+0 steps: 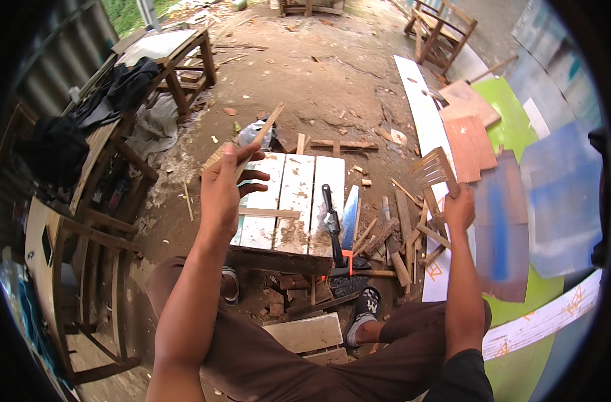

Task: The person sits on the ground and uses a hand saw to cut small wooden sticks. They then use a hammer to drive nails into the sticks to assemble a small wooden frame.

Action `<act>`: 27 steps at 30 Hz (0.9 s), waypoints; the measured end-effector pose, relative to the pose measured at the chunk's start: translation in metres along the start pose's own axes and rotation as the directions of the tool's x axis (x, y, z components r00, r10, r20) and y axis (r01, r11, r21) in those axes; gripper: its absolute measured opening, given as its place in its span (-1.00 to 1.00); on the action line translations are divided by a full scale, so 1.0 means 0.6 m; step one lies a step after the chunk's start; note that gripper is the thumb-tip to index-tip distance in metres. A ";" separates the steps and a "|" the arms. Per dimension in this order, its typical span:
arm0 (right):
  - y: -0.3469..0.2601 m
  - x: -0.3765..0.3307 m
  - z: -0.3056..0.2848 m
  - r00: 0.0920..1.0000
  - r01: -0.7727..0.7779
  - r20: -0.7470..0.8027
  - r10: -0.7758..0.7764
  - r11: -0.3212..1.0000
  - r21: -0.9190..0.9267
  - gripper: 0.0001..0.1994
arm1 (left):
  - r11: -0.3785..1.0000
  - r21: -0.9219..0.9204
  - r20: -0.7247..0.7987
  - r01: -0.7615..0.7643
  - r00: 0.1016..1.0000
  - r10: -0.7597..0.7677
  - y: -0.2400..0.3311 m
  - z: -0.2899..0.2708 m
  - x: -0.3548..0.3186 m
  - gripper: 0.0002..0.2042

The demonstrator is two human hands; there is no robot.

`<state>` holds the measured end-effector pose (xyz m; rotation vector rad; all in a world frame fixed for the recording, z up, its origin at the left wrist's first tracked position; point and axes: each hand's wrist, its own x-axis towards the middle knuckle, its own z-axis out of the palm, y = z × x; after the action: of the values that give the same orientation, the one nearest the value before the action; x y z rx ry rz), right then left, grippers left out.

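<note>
My left hand [223, 184] is raised over the left edge of a low white slatted table [293, 184]. A thin wooden strip [270, 127] is pinched between its thumb and fingers, slanting up to the right. Beside that hand shows a ridged piece of wood [215, 157], partly hidden by the fingers. My right hand [459, 208], off to the right of the table, is closed round the end of a slotted wooden piece with comb-like tines [436, 169]. On the tabletop lie another wooden strip [270, 212] and a black two-handled tool resembling a spokeshave [331, 222].
A handsaw [349, 221] with an orange handle leans at the table's right side, among scattered wood offcuts [386, 234]. Painted sheets [503, 221] cover the ground at right. Wooden benches [98, 161] with dark cloth stand at left. A wooden chair frame [442, 33] stands far right.
</note>
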<state>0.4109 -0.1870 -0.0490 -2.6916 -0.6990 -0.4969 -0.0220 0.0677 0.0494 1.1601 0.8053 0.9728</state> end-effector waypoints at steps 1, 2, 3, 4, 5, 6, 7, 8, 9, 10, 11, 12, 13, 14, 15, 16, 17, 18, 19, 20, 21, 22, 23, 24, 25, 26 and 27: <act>-0.024 0.014 -0.033 0.994 0.069 -0.086 -0.062 0.994 0.089 -0.73 | 0.999 -0.010 -0.013 -0.032 0.999 0.032 0.004 -0.011 -0.004 -0.57; -0.046 0.023 -0.068 0.977 0.188 -0.138 -0.162 0.960 0.206 -0.71 | 0.999 0.005 -0.024 -0.054 0.998 0.054 0.008 -0.023 -0.005 -0.63; -0.069 0.027 -0.099 0.957 0.278 -0.178 -0.229 0.901 0.334 -0.66 | 0.999 0.028 -0.052 -0.047 0.997 0.048 0.011 -0.035 -0.007 -0.66; -0.096 0.021 -0.125 0.946 0.320 -0.191 -0.263 0.855 0.409 -0.64 | 0.998 -0.012 -0.069 -0.067 0.995 0.066 0.012 -0.045 -0.009 -0.65; -0.121 0.010 -0.148 0.951 0.310 -0.172 -0.258 0.807 0.503 -0.63 | 0.996 -0.045 -0.094 -0.074 0.993 0.070 0.012 -0.055 -0.012 -0.63; -0.143 -0.010 -0.170 0.975 0.210 -0.080 -0.206 0.750 0.627 -0.63 | 0.994 -0.076 -0.117 -0.080 0.991 0.071 0.010 -0.066 -0.016 -0.61; -0.163 -0.039 -0.189 0.990 0.055 0.050 -0.133 0.681 0.730 -0.64 | 0.992 -0.102 -0.158 -0.068 0.986 0.052 0.008 -0.077 -0.019 -0.60; -0.186 -0.071 -0.199 0.979 -0.105 0.186 -0.081 0.582 0.806 -0.64 | 0.990 -0.130 -0.195 -0.061 0.980 0.035 0.005 -0.087 -0.018 -0.58; -0.214 -0.104 -0.201 0.972 -0.155 0.221 -0.080 0.488 0.859 -0.66 | 0.984 -0.163 -0.226 -0.071 0.974 0.032 0.003 -0.097 -0.017 -0.57; -0.242 -0.128 -0.199 0.943 -0.260 0.324 -0.078 0.437 0.861 -0.67 | 0.982 -0.183 -0.264 -0.039 0.965 -0.011 -0.003 -0.107 -0.019 -0.57; -0.266 -0.150 -0.195 0.904 -0.351 0.412 -0.110 0.358 0.865 -0.68 | 0.980 -0.195 -0.313 0.039 0.944 -0.100 -0.009 -0.116 -0.020 -0.58; -0.295 -0.165 -0.181 0.874 -0.403 0.472 -0.114 0.372 0.836 -0.70 | 0.974 -0.214 -0.338 0.078 0.929 -0.149 -0.015 -0.124 -0.019 -0.58; -0.327 -0.178 -0.162 0.844 -0.430 0.507 -0.174 0.343 0.835 -0.71 | 0.963 -0.235 -0.374 0.134 0.902 -0.217 -0.021 -0.131 -0.020 -0.59; -0.354 -0.189 -0.143 0.810 -0.467 0.552 -0.199 0.352 0.811 -0.73 | 0.958 -0.238 -0.398 0.161 0.883 -0.248 -0.030 -0.134 -0.021 -0.60; -0.380 -0.198 -0.122 0.774 -0.489 0.580 -0.256 0.341 0.803 -0.75 | 0.944 -0.247 -0.449 0.218 0.838 -0.311 -0.038 -0.136 -0.023 -0.61; -0.402 -0.212 -0.103 0.751 -0.511 0.604 -0.266 0.346 0.787 -0.76 | 0.917 -0.315 -0.465 0.244 0.802 -0.374 -0.044 -0.138 -0.024 -0.66; -0.419 -0.229 -0.084 0.717 -0.552 0.646 -0.263 0.352 0.756 -0.78 | 0.904 -0.341 -0.471 0.258 0.785 -0.402 -0.049 -0.141 -0.026 -0.72; -0.433 -0.243 -0.066 0.669 -0.618 0.702 -0.243 0.343 0.708 -0.78 | 0.913 -0.326 -0.452 0.245 0.808 -0.378 -0.053 -0.142 -0.026 -0.74; -0.442 -0.252 -0.050 0.636 -0.616 0.728 -0.254 0.400 0.678 -0.78 | 0.916 -0.319 -0.444 0.242 0.816 -0.370 -0.057 -0.144 -0.026 -0.75; -0.449 -0.262 -0.034 0.628 -0.620 0.730 -0.270 0.393 0.679 -0.77 | 0.939 -0.270 -0.427 0.215 0.847 -0.317 -0.060 -0.146 -0.026 -0.78; -0.457 -0.271 -0.019 0.597 -0.649 0.757 -0.264 0.395 0.650 -0.76 | 0.962 -0.190 -0.404 0.198 0.877 -0.260 -0.062 -0.150 -0.024 -0.79; -0.462 -0.278 -0.004 0.595 -0.641 0.757 -0.271 0.408 0.650 -0.72 | 0.978 -0.113 -0.379 0.176 0.902 -0.206 -0.065 -0.153 -0.024 -0.79; -0.468 -0.282 0.009 0.585 -0.643 0.764 -0.272 0.418 0.641 -0.69 | 0.989 -0.035 -0.347 0.147 0.926 -0.150 -0.067 -0.155 -0.022 -0.80; -0.472 -0.285 0.020 0.566 -0.656 0.781 -0.266 0.429 0.621 -0.65 | 0.975 -0.045 -0.370 0.218 0.903 -0.219 -0.070 -0.158 -0.021 -0.82; -0.474 -0.290 0.029 0.570 -0.629 0.773 -0.278 0.457 0.629 -0.65 | 0.968 -0.029 -0.345 0.247 0.907 -0.242 -0.075 -0.158 -0.023 -0.82; -0.476 -0.292 0.037 0.570 -0.610 0.770 -0.286 0.480 0.630 -0.64 | 0.961 -0.007 -0.321 0.276 0.909 -0.264 -0.080 -0.156 -0.025 -0.83; -0.478 -0.292 0.043 0.566 -0.606 0.774 -0.283 0.494 0.624 -0.64 | 0.953 0.014 -0.295 0.302 0.912 -0.284 -0.085 -0.155 -0.023 -0.83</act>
<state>0.1261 -0.0095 -0.0818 -1.7532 -0.5672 1.0585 -0.1012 0.0830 -0.0205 0.9214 1.2162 0.8806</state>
